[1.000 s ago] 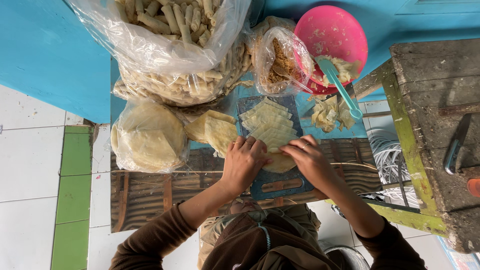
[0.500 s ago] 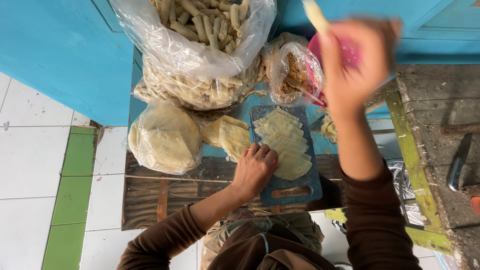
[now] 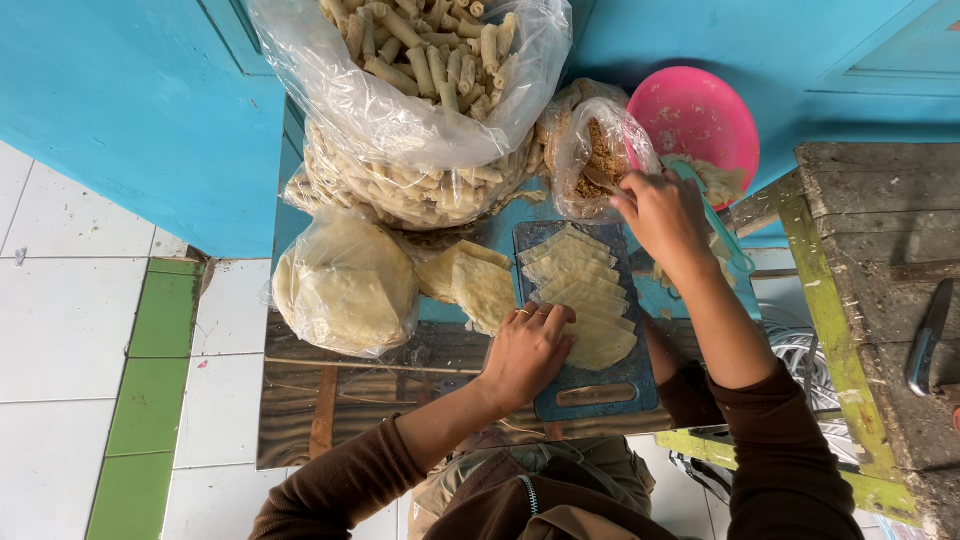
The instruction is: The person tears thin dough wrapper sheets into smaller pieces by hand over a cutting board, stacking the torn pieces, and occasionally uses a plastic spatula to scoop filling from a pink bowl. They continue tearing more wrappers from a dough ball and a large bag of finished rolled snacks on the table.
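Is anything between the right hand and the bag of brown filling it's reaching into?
Nothing visible. The right hand is already at the open mouth of the filling bag, beside the pink bowl.

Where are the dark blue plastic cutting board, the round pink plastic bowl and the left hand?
dark blue plastic cutting board (image 3: 592,396), head view, bare lower end.
round pink plastic bowl (image 3: 692,112), head view, inner wall.
left hand (image 3: 527,352), head view, back of hand.

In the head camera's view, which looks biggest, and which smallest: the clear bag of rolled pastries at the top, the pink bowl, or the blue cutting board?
1. Bag of rolled pastries, clearly the largest.
2. Blue cutting board.
3. Pink bowl.
The board and bowl look fairly close, and the wrappers and left hand hide much of the board, so that order is unsure.
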